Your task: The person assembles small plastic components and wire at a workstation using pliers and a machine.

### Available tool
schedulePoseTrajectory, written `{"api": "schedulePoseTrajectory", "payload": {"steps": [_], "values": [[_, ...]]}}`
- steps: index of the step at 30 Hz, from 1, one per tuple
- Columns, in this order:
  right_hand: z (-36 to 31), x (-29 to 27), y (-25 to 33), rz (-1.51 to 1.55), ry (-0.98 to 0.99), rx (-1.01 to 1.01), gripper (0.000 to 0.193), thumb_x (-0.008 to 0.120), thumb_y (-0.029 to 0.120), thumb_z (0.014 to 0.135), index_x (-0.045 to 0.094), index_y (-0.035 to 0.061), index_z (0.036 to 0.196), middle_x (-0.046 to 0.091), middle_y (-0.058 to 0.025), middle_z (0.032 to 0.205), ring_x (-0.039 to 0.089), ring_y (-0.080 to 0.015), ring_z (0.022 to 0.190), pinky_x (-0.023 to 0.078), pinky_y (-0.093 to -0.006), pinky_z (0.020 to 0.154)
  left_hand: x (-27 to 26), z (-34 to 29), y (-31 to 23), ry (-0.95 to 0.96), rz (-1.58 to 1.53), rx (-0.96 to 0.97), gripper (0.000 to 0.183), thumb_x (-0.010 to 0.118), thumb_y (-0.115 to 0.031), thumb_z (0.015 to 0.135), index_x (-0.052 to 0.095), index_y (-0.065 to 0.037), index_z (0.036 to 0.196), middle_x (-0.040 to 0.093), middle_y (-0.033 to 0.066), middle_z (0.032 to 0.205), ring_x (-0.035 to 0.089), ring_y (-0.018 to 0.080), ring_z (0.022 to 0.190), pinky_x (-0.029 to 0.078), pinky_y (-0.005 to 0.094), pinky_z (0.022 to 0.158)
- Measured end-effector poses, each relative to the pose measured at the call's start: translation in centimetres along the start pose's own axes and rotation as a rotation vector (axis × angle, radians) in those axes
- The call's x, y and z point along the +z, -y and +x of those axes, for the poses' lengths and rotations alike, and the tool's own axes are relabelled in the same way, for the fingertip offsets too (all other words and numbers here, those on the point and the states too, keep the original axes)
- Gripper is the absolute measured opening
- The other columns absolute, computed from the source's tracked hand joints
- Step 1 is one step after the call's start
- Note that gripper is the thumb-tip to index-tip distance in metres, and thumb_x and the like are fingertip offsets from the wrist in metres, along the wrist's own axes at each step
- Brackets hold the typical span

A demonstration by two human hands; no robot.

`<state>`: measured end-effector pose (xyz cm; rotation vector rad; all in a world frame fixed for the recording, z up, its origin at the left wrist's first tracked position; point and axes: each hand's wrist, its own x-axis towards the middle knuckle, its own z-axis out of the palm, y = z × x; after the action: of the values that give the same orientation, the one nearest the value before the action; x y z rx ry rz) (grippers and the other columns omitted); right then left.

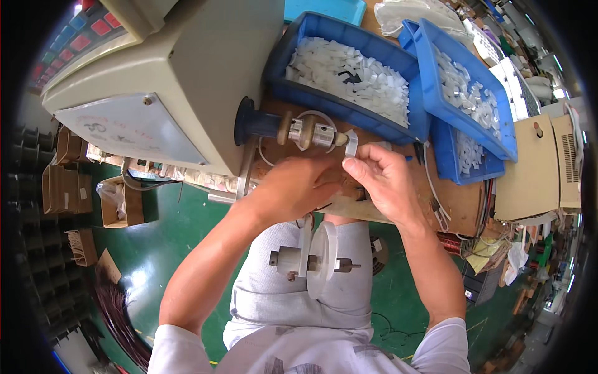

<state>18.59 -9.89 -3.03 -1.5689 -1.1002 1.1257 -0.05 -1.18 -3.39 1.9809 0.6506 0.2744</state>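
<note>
**White part being pinched at the spindle tip**

A small white plastic piece (352, 143) is being pinched by the right hand (381, 181) at the metal spindle (311, 133). The left hand (298, 187), at nine o'clock, is being curled beside it. Blue bins (398, 128) are sitting at twelve o'clock.

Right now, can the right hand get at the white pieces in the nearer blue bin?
Probably yes. The right hand is at the small white part on the spindle tip, and the blue bin sits just behind it, open-topped, with nothing between. The hand is occupied with that part, though.
</note>
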Motion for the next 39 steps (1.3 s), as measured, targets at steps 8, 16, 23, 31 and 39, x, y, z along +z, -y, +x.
{"api": "schedulePoseTrajectory", "payload": {"steps": [8,16,23,31,39], "values": [[0.1,0.4,-1.2,0.104,-0.045,0.030,0.012,0.073,0.008,0.093,0.066,-0.0013,0.092,0.065,0.0021,0.080,0.055,-0.0045,0.076,0.045,-0.0219,0.065,-3.3,-1.3,-2.9,-0.586,0.304,0.409,0.019,0.069,-0.005,0.088,0.071,-0.002,0.107,0.071,0.0145,0.102,0.067,0.0333,0.097,0.051,0.0430,0.089],[-0.2,0.8,-1.2,0.197,-0.060,0.056,0.012,0.073,0.004,0.091,0.067,-0.0018,0.100,0.068,-0.0018,0.091,0.062,-0.0073,0.081,0.051,-0.0239,0.071,-2.5,2.7,-1.7,-0.521,0.654,0.236,0.015,0.066,-0.020,0.092,0.071,-0.008,0.099,0.072,0.0085,0.097,0.067,0.0306,0.094,0.048,0.0429,0.088],[0.0,0.5,0.7,-0.199,-0.178,-0.074,0.016,0.073,0.007,0.089,0.068,-0.0045,0.098,0.073,-0.0078,0.089,0.067,-0.0135,0.082,0.054,-0.0290,0.076,-4.2,5.9,-3.3,-0.270,0.631,-0.206,0.032,0.056,-0.034,0.097,0.073,-0.007,0.097,0.074,0.0165,0.094,0.070,0.0375,0.089,0.054,0.0499,0.078],[0.3,-0.6,3.3,-0.401,-0.155,-0.101,0.016,0.071,0.011,0.089,0.069,-0.0045,0.095,0.073,-0.0095,0.084,0.067,-0.0156,0.077,0.054,-0.0303,0.074,-5.0,7.4,-3.2,-0.218,0.561,-0.309,0.037,0.060,-0.039,0.091,0.076,-0.005,0.096,0.075,0.0177,0.094,0.071,0.0381,0.089,0.055,0.0482,0.082],[1.0,-1.9,1.2,-0.454,-0.103,-0.032,0.016,0.066,0.009,0.091,0.069,-0.0026,0.100,0.072,-0.0098,0.087,0.067,-0.0148,0.077,0.053,-0.0303,0.073,-4.9,7.6,-2.9,-0.265,0.549,-0.293,0.037,0.061,-0.038,0.090,0.076,-0.004,0.095,0.075,0.0190,0.093,0.071,0.0377,0.088,0.055,0.0478,0.082]]}}
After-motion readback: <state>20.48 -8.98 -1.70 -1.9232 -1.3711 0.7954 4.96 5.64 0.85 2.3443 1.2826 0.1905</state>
